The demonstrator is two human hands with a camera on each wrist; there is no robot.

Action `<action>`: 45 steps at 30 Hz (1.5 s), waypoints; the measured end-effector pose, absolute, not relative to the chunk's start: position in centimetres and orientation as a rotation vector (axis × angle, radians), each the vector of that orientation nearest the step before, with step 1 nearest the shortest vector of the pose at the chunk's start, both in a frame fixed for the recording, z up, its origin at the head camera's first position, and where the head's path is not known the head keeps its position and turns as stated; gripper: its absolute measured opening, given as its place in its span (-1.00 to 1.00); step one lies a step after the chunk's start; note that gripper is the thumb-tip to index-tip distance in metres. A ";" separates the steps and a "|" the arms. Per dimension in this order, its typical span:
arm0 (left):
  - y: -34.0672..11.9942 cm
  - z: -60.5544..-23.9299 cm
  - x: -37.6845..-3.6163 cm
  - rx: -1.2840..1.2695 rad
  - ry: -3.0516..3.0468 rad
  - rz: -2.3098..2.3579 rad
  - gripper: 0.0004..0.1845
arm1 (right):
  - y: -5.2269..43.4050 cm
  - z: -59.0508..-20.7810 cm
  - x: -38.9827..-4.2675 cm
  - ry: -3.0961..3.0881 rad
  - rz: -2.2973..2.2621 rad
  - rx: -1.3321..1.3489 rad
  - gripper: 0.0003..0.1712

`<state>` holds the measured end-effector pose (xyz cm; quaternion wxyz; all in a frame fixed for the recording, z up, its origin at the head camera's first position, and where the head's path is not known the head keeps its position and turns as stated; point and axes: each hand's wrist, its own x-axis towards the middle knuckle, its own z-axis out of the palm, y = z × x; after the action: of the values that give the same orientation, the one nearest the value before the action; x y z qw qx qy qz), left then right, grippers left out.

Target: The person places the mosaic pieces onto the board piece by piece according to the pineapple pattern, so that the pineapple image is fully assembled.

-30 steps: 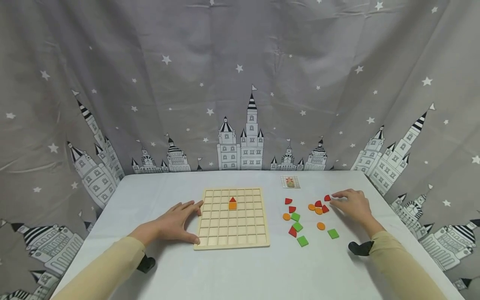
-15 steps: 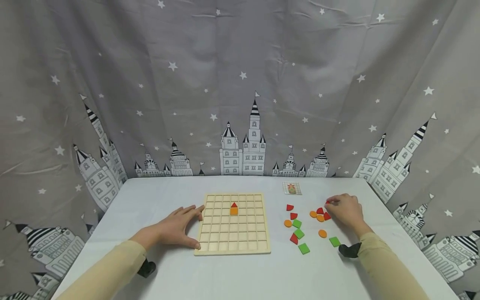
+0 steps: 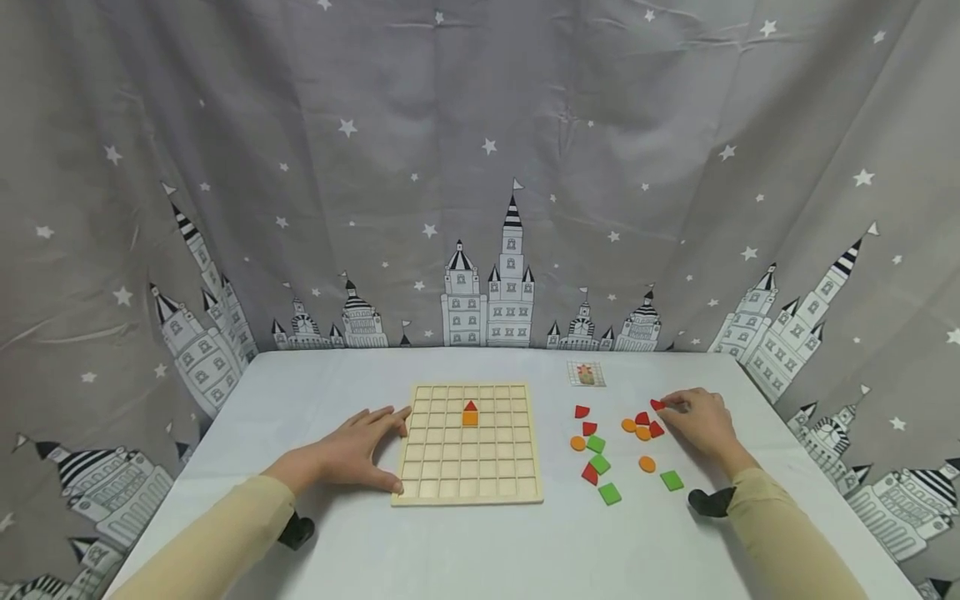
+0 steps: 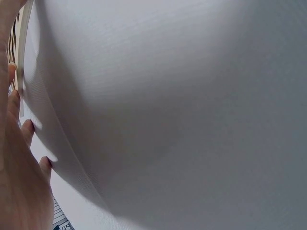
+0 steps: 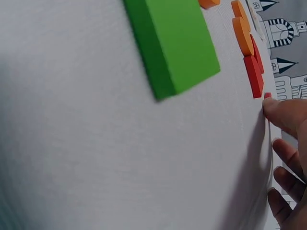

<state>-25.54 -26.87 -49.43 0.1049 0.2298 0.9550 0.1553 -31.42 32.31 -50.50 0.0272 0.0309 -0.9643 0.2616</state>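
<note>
A wooden grid board (image 3: 468,467) lies on the white table (image 3: 465,550). In its upper rows a red triangle (image 3: 470,406) sits on top of an orange square (image 3: 469,418). My left hand (image 3: 378,442) rests flat on the table, its fingertips and thumb against the board's left edge. My right hand (image 3: 670,406) is at the far side of the loose pieces and pinches a small red piece (image 3: 657,405) with thumb and fingertip. In the right wrist view the thumb tip (image 5: 280,112) touches that red piece (image 5: 267,95) just above the tabletop.
Several red, orange and green pieces (image 3: 609,493) lie scattered right of the board. A small pattern card (image 3: 586,373) lies behind them. A grey castle-print curtain (image 3: 480,208) hangs behind the table. A green block (image 5: 172,43) fills the near right wrist view.
My right hand's fingers have curled from flat onto the small red piece. The left hand and the board stay put. The head view has shifted slightly.
</note>
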 end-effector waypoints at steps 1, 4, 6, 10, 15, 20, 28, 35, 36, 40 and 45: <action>-26.9 -49.5 -25.6 0.680 2.817 0.459 -0.11 | 32.4 -50.5 -31.5 -2.979 0.799 0.108 -0.59; -26.9 -49.5 -25.8 0.700 2.824 0.451 -0.11 | 32.5 -50.5 -31.6 -2.986 0.777 0.130 -0.59; -26.8 -49.4 -25.8 0.708 2.824 0.448 -0.11 | 32.6 -50.6 -31.8 -2.982 0.769 0.131 -0.56; -26.7 -49.1 -25.9 0.708 2.823 0.446 -0.11 | 32.5 -50.7 -32.3 -2.956 0.783 0.100 -0.48; -26.5 -48.9 -26.0 0.695 2.821 0.444 -0.12 | 32.3 -50.7 -32.7 -2.924 0.762 0.064 -0.52; -26.5 -49.0 -25.9 0.684 2.820 0.443 -0.12 | 32.1 -50.6 -32.7 -2.942 0.750 0.086 -0.59; -26.6 -48.9 -25.8 0.708 2.822 0.437 -0.12 | 32.4 -50.7 -32.3 -2.963 0.743 0.178 -0.51; -26.7 -48.9 -25.6 0.718 2.815 0.450 -0.11 | 32.0 -50.9 -32.5 -2.942 0.740 0.126 -0.55; -26.7 -48.9 -25.6 0.719 2.814 0.454 -0.11 | 31.9 -50.9 -32.5 -2.947 0.747 0.121 -0.57; -26.7 -48.9 -25.5 0.710 2.805 0.464 -0.13 | 32.0 -50.9 -32.4 -2.974 0.768 0.121 -0.61; -26.8 -48.8 -25.5 0.705 2.804 0.454 -0.13 | 32.2 -51.0 -32.1 -2.989 0.796 0.144 -0.54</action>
<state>-25.46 -26.77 -48.83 0.1074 0.2394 0.9525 0.1544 -32.10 32.21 -51.02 0.0224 0.0464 -0.9651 0.2569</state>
